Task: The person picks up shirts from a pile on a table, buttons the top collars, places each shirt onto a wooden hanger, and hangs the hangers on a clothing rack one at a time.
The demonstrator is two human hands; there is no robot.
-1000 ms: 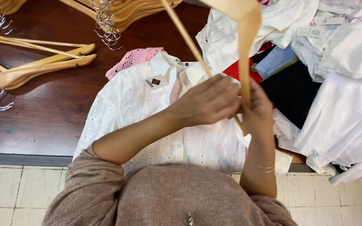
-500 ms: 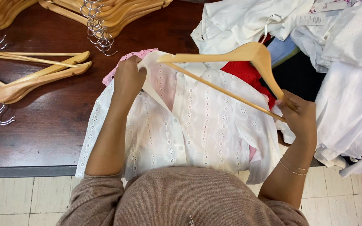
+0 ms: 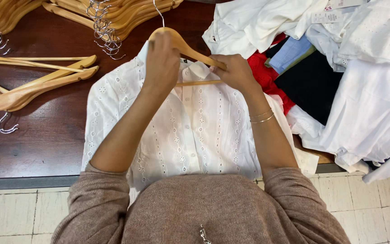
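A white eyelet shirt (image 3: 195,131) lies flat on the dark wooden table (image 3: 46,140), collar away from me. A wooden hanger (image 3: 190,49) with a metal hook sits at the collar, partly inside the neck opening. My left hand (image 3: 161,61) grips the hanger's left shoulder together with the collar. My right hand (image 3: 233,72) holds the hanger's right arm and the fabric near the collar. A bracelet circles my right wrist.
Two loose wooden hangers (image 3: 32,83) lie at the left. A stack of hangers (image 3: 109,18) lines the far edge. A heap of white, red, blue and black clothes (image 3: 339,72) covers the right side. Tiled floor (image 3: 14,212) shows below the table edge.
The hanger came down from mid-air and now lies level at the shirt's collar. Both hands moved in to the neck of the shirt. The shirt lies flatter, buttoned front up.
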